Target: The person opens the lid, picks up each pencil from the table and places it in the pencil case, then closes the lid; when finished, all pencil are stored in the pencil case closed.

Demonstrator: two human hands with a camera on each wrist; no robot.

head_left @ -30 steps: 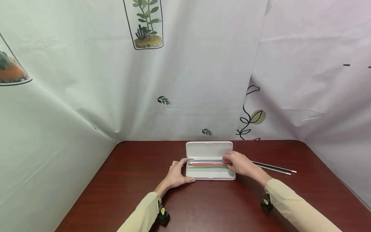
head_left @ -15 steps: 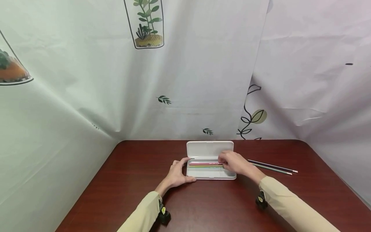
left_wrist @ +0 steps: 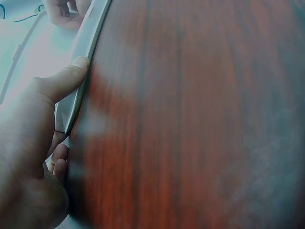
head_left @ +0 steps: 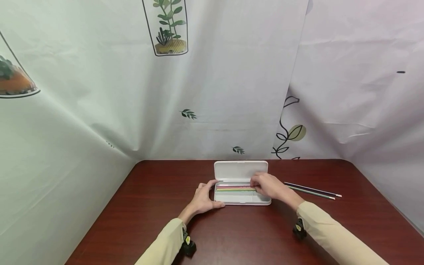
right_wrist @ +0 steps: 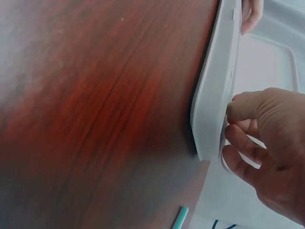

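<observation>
A white pencil case lies on the table, its lid raised at the back. Several coloured pencils, among them pink, yellow and green ones, lie lengthwise inside. My left hand grips the case's left end, thumb on the front edge and fingers round the side. Over the right part of the case, my right hand has its curled fingers at the pencils' right ends and pinches a pink pencil. In the right wrist view the case wall hides most of what those fingertips touch.
Two pencils, one dark and one green, lie on the table right of the case. The dark red wooden table runs back to a white printed curtain.
My right hand has moved a little left along the pencils inside the case, then stayed nearly still. My left hand keeps its grip on the case's left end.
</observation>
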